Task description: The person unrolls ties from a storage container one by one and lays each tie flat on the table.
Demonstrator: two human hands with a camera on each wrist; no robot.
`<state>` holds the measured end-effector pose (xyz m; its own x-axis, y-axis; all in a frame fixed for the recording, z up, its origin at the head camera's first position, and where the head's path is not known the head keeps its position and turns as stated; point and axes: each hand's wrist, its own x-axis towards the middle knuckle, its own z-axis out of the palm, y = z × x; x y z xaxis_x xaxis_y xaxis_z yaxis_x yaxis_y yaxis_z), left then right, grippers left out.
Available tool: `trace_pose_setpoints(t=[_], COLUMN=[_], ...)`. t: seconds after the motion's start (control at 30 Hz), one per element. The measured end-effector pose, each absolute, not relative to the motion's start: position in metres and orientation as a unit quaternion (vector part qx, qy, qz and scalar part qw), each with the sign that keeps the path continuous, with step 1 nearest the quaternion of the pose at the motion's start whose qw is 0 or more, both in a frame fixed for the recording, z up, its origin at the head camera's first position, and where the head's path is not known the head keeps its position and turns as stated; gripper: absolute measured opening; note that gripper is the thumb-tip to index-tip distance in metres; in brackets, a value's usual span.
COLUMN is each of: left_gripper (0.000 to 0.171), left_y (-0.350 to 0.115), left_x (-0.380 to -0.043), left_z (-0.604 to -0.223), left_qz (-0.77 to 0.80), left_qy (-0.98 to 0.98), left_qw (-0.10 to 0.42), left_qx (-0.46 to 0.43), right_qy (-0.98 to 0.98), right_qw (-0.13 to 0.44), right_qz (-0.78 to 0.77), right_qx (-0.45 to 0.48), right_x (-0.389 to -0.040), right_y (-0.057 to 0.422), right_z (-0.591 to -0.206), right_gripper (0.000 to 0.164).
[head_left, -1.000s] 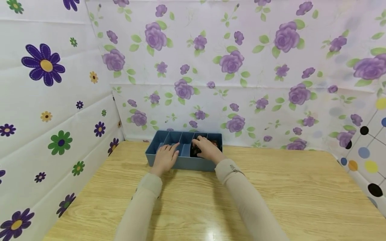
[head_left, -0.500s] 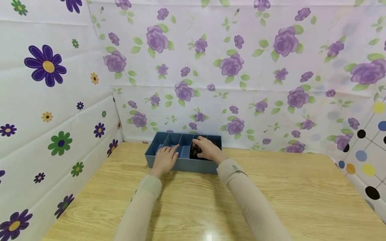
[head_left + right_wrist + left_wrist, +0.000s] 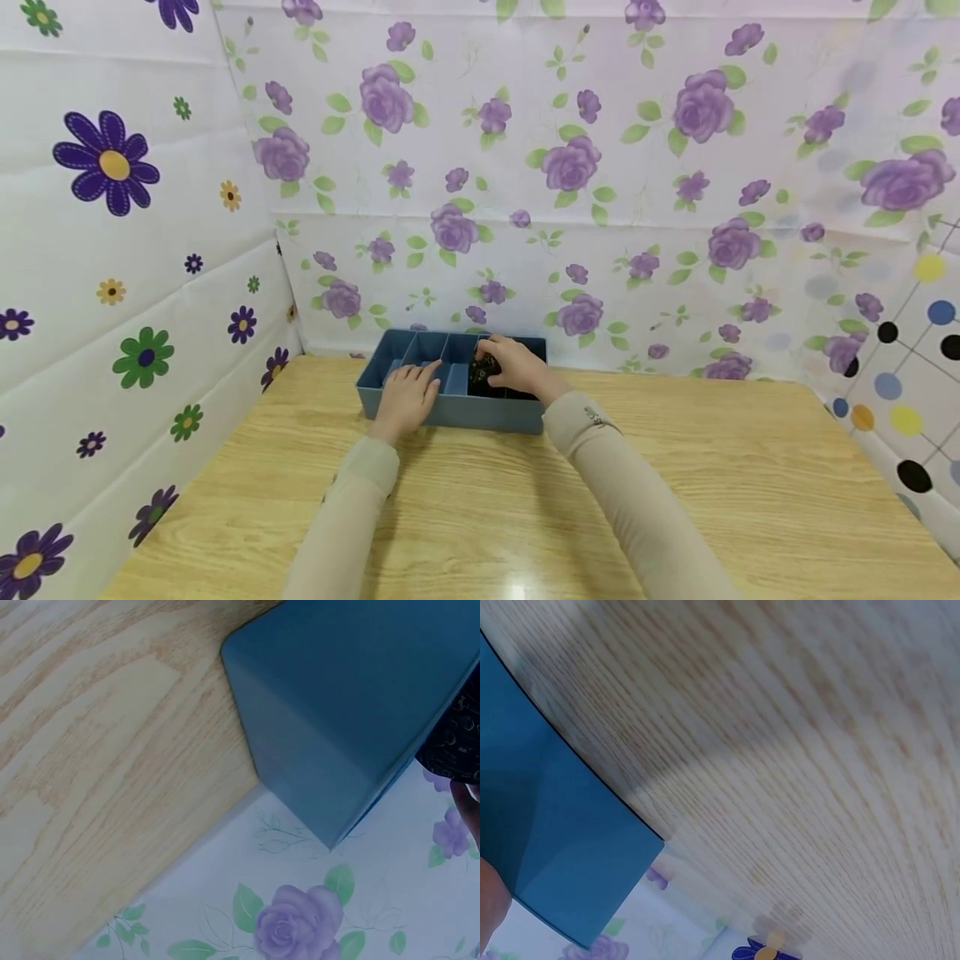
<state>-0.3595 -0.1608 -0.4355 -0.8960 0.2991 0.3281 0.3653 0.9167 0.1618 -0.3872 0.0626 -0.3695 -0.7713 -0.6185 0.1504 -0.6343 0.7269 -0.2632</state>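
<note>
Wooden table (image 3: 675, 483), light grain, walled by floral sheeting (image 3: 600, 167). Blue divided organiser tray (image 3: 450, 408) at the table's far edge, against the sheeting. Left hand (image 3: 405, 398) resting on the tray's near-left wall, fingers straight and relaxed. Right hand (image 3: 517, 367) over the tray's right compartments, fingers curled around a dark patterned bundle (image 3: 482, 373), lifted just above the tray

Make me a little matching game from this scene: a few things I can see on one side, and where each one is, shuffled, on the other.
Things:
1. left hand
2. right hand
3. blue tray
4. dark patterned item

Places:
A. on the wooden table, by the back wall
B. inside a right-side compartment
C. resting on the tray's near left edge
D. reaching into the tray, on the dark item

Pairs: 1-C, 2-D, 3-A, 4-B
</note>
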Motion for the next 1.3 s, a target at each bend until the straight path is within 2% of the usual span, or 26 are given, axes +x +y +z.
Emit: trace_pose_setpoints(t=[0.97,1.3], left_gripper=[0.044,0.044], left_y=[-0.159,-0.160], left_x=[-0.358,-0.359], left_z=[-0.433,-0.432], left_qz=[-0.096,-0.094], left_qy=[-0.966,-0.965], left_qw=[0.155,0.158], left_qx=[-0.183,-0.185], right_qy=[-0.905,-0.898], right_qw=[0.055,0.067], right_qz=[0.207,0.236], right_qx=[0.367,0.364], right_x=[-0.357,-0.347], right_y=[0.087,0.105], right_z=[-0.337,-0.337], right_gripper=[0.033,0.031])
